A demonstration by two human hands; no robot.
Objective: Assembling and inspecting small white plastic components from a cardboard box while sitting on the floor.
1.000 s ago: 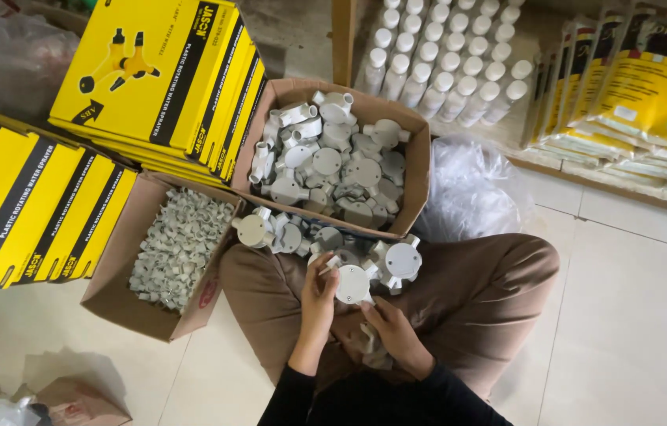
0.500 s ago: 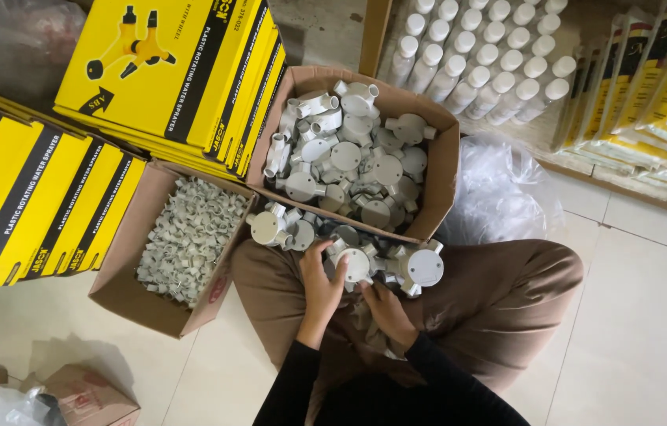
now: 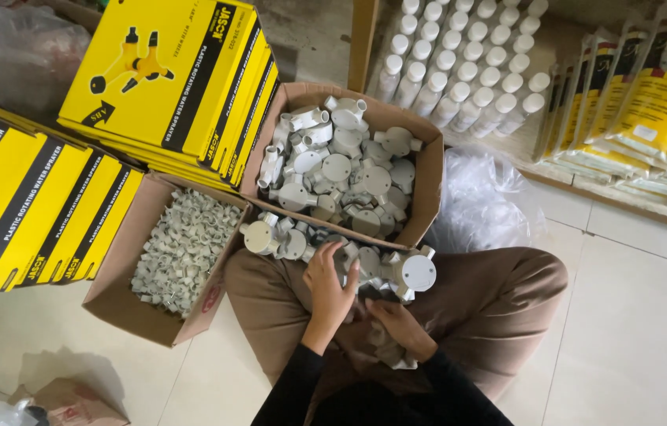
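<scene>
Hands among junction boxes (grip unclear)

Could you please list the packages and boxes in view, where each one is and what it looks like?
Yellow flat boxes: stacked upper left, black bands, sprayer picture.
More yellow flat boxes: left edge, stood side by side.
Open cardboard box: centre, holding grey round fittings.
Second cardboard box: left of the lap, holding small pale clips.
Yellow bags: upper right, in a row.
White bottles: top centre, in rows.

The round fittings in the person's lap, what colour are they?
Pale grey-white plastic. The round fittings show best in the head view, by the left hand.
</scene>
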